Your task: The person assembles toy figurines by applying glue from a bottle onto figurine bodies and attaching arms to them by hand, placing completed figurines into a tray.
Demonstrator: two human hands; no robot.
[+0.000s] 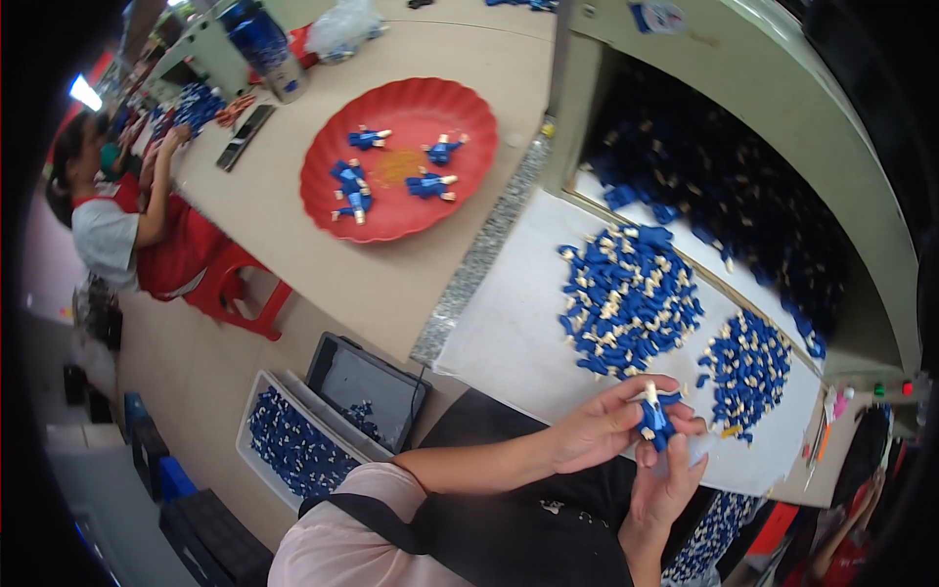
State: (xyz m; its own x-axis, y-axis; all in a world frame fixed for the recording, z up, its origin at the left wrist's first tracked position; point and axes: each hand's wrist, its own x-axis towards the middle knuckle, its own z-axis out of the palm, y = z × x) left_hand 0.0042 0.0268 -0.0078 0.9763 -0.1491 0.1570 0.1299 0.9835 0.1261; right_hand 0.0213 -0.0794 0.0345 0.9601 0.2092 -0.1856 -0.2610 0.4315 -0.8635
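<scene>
Between the fingers of my left hand is a small blue figurine with a cream-coloured neck end pointing up. Close against it, my right hand has its fingers curled around a whitish translucent object. A thin yellow tip sticks out beside that object; its exact kind I cannot make out. Both hands are over the near edge of a white work sheet. Just beyond them lie a large pile of blue and cream parts and a smaller pile to the right.
A red scalloped plate holding several blue figurines stands on the table. Behind the sheet, an open-fronted cabinet holds more blue parts. A white bin and a grey tray are below left. A co-worker sits at far left.
</scene>
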